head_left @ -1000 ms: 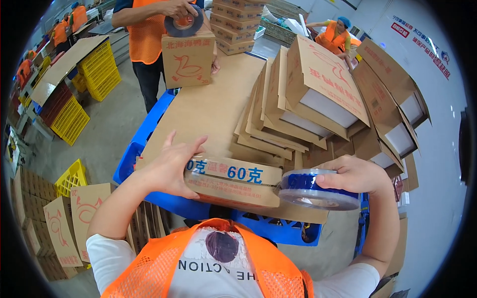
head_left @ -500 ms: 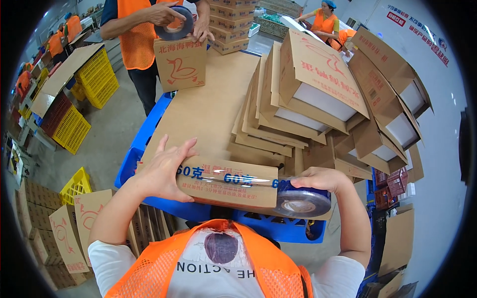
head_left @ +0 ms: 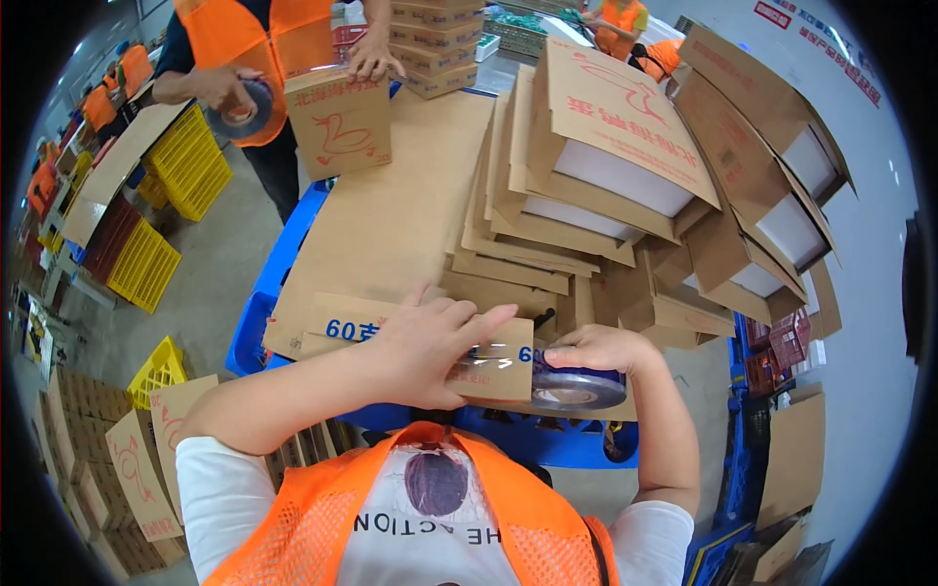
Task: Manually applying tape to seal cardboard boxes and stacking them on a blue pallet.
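Observation:
A cardboard box [head_left: 498, 379] with clear, blue-printed tape along it lies near the front edge of the cardboard-covered surface [head_left: 362, 220]. My left hand [head_left: 440, 352] grips it across the middle, fingers over the taped top and thumb on the near side. At the box's right end, my right hand [head_left: 606, 356] holds a wide tape roll [head_left: 578, 396], thumb on top, with printed tape running from it onto the box.
Stacked, partly open cartons [head_left: 625, 146] crowd the right of the blue pallet [head_left: 252, 327]. Across it, a co-worker [head_left: 303, 29] holds another tape roll and steadies an upright box [head_left: 337, 132]. Yellow crates [head_left: 186, 166] stand left; leaning cartons [head_left: 137, 474] sit lower left.
My left hand has moved rightward from the box's left end to its middle. My right hand has drawn slightly left. The co-worker's roll has moved down and left, away from the upright box.

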Available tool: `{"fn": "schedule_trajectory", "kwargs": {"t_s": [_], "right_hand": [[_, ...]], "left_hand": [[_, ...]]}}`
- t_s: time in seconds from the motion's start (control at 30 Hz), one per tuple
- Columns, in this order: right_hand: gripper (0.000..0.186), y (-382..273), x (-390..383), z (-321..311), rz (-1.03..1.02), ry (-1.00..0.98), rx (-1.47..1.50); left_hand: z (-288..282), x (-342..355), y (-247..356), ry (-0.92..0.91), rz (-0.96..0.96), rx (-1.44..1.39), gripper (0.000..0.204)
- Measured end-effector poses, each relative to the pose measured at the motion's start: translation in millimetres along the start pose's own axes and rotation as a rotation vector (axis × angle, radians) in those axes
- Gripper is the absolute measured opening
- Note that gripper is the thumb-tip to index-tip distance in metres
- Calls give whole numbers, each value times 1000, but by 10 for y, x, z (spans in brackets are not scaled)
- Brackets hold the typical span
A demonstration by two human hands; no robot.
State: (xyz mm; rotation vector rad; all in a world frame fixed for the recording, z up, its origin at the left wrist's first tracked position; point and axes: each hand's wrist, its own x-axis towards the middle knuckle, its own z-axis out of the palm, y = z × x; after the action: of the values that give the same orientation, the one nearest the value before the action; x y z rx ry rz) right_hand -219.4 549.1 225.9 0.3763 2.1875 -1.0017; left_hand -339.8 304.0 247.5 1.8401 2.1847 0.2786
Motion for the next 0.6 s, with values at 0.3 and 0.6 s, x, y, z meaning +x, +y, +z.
{"fn": "schedule_trajectory", "kwargs": {"t_s": [0.3,0.6], "right_hand": [[61,43,53,-30,-32,-1,-24],[54,11,74,-79,-40,22,-88]], "left_hand": [[209,-403,-236,164,-82,242,94],[295,-583,-222,224,-146,183,85]]}}
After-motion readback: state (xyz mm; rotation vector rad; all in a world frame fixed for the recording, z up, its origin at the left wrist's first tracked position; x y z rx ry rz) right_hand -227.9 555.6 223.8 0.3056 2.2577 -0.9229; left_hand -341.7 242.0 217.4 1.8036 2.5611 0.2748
